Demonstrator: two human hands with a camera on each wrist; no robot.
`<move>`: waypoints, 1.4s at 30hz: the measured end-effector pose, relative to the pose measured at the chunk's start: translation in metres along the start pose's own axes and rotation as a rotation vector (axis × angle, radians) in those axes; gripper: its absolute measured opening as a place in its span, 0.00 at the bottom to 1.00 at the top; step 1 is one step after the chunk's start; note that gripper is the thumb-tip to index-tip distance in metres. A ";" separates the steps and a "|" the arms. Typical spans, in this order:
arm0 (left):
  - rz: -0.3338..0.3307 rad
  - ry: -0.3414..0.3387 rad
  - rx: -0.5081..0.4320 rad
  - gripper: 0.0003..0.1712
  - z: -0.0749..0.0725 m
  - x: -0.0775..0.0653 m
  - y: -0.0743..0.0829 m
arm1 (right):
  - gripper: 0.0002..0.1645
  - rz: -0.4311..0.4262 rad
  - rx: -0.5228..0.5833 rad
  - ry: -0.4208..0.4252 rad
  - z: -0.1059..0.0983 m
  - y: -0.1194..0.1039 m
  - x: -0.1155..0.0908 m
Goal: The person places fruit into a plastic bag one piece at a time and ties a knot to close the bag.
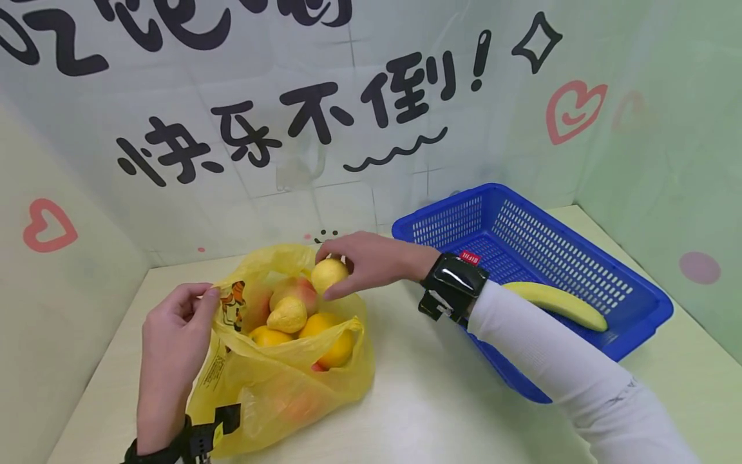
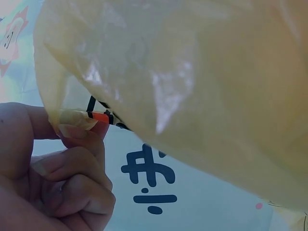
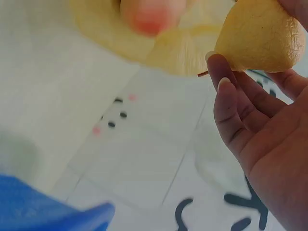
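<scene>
In the head view my left hand pinches the rim of a yellow plastic bag between thumb and index finger. The left wrist view shows the bag's thin film caught at those fingertips. Over the bag's mouth my right hand grips a yellow pear; its short brown stem shows in the right wrist view, where the pear sits between thumb and fingers. Inside the bag lie another pear, a reddish peach-like fruit and oranges. The bag wall blurs the fruit lower down.
A blue plastic basket stands at the right of the pale table, with a banana in it. My right forearm crosses over the basket's near side. A printed wall covering rises behind the table.
</scene>
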State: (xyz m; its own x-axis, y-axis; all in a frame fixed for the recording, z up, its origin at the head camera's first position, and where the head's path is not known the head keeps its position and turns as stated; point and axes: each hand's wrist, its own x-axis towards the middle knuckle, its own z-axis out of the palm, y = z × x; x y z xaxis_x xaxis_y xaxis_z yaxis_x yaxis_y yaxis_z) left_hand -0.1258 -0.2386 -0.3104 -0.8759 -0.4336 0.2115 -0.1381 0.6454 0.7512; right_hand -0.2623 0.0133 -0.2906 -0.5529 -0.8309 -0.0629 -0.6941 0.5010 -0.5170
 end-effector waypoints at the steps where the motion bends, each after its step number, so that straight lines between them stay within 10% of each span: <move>1: -0.001 -0.002 0.000 0.20 0.000 0.000 0.000 | 0.30 -0.017 -0.020 -0.011 0.004 -0.004 0.002; 13: -0.006 -0.002 0.010 0.20 0.001 0.001 0.000 | 0.28 -0.206 -0.266 -0.109 0.054 -0.044 0.018; 20: -0.007 -0.009 -0.005 0.20 0.001 0.000 0.001 | 0.26 -0.169 -0.243 -0.154 0.074 -0.051 0.029; 31: -0.012 -0.003 0.005 0.20 0.000 0.000 -0.001 | 0.17 -0.291 -0.316 -0.104 0.087 -0.049 0.032; 42: -0.016 -0.004 0.009 0.20 0.000 0.001 0.000 | 0.17 -0.223 -0.306 -0.111 0.087 -0.047 0.030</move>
State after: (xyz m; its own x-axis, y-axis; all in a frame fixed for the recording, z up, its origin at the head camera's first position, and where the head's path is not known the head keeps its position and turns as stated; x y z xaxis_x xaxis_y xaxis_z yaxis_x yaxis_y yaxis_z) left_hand -0.1263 -0.2390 -0.3097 -0.8755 -0.4412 0.1972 -0.1560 0.6443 0.7487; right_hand -0.2063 -0.0562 -0.3422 -0.3312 -0.9403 -0.0781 -0.9063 0.3400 -0.2510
